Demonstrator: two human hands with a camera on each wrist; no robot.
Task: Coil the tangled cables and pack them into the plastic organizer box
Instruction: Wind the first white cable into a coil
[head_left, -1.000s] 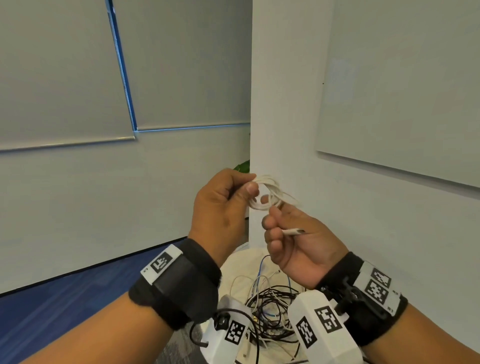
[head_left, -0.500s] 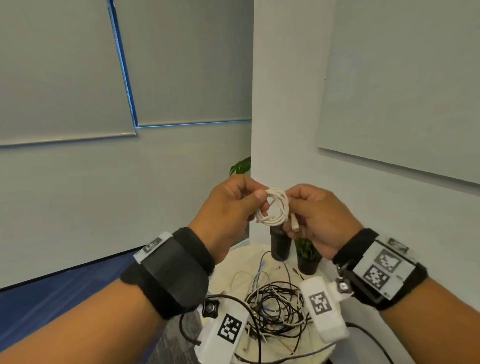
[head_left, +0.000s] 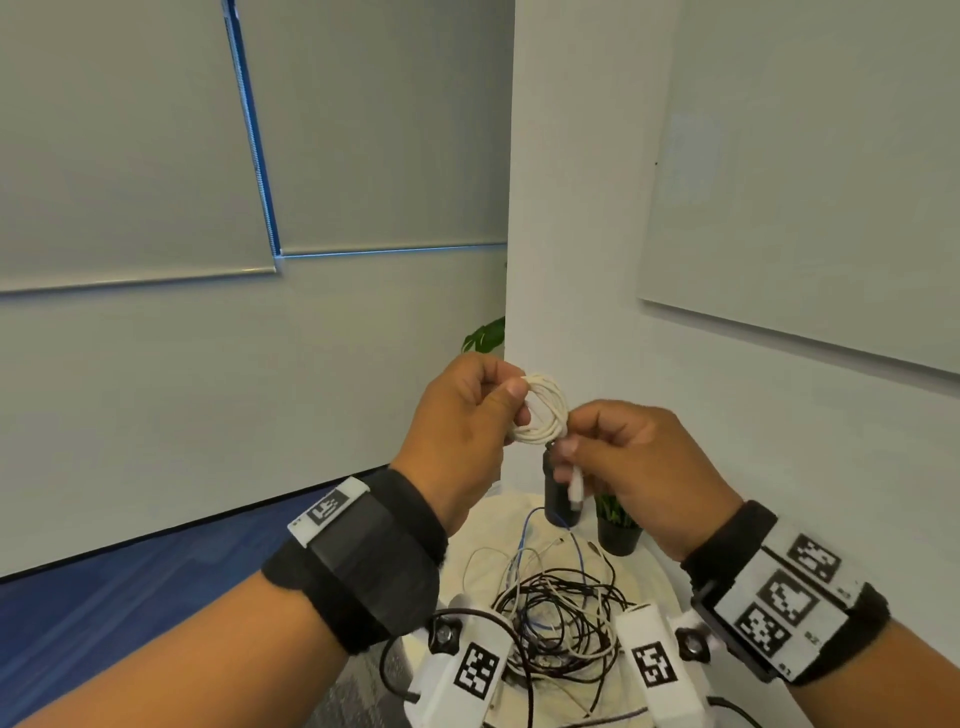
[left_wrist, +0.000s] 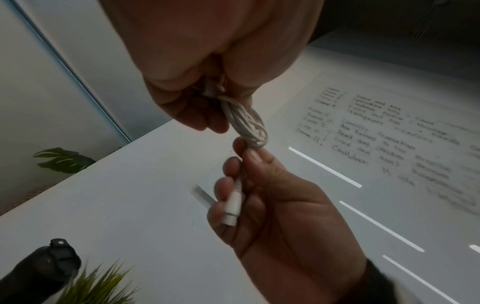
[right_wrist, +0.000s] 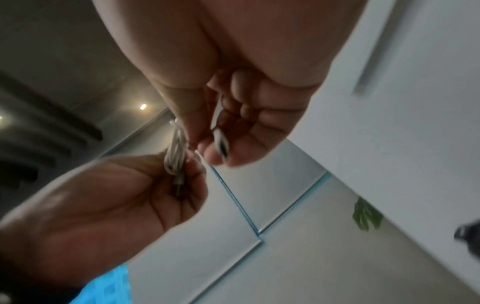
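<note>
Largest in view is the round table (head_left: 670, 582) below the wrists, with the tangled heap of black, white and blue cables (head_left: 558, 613) on it, not yet sorted. At its far edge stand a dark bottle (head_left: 557, 499) and a small potted plant (head_left: 618, 525). No plastic organizer box appears in any view, so where it sits cannot be told.

Above the heap, both hands are raised. The left hand (head_left: 462, 431) pinches one side of a small white cable coil (head_left: 543, 410) between thumb and curled fingers; the left wrist view shows the loops bunched tight. The right hand (head_left: 628, 457) grips the coil's other side with thumb and forefinger, and its lower fingers curl around the white plug end (left_wrist: 232, 207).

What has changed — a second ago the loops were slack and splayed, with the plug jutting free from the right hand low in front of the chest. Half a second ago the hands had met at the coil. Now the bundle is compact and the plug points downward inside the right hand, close beside the loops.

That suggests the winding of this one cable is nearly done — the loose tail probably needs wrapping or tucking so the coil will hold before packing. The pile below means most of the task remains.
</note>
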